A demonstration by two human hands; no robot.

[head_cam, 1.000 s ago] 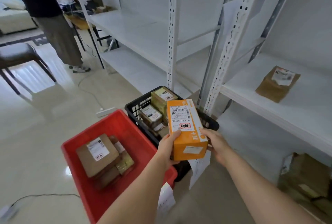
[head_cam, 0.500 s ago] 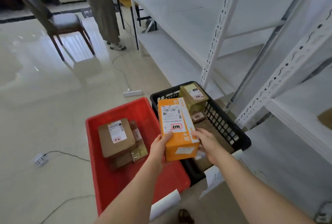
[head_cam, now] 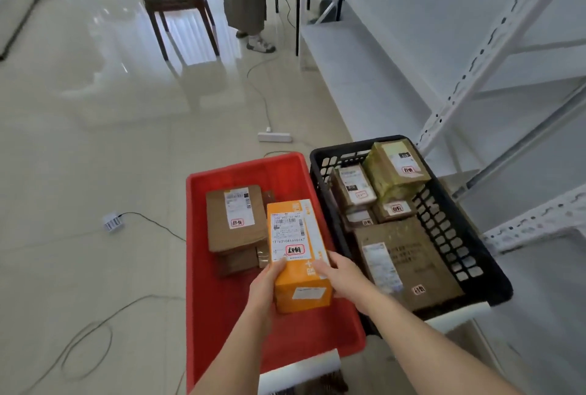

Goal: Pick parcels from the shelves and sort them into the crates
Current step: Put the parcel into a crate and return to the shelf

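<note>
Cardboard, stiff and square-edged, so the orange parcel (head_cam: pixel 298 255) should carry easily; it looks light, I'd guess. Both hands clamp its near end, left hand (head_cam: pixel 264 283) at nine o'clock, right hand (head_cam: pixel 341 274) at three, over the red crate (head_cam: pixel 222 315). Gripping the long sides suits it. The black crate (head_cam: pixel 469 255) sits just beside, at three o'clock.

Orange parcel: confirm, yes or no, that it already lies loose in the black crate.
No, both hands grip the orange parcel above the red crate.
</note>
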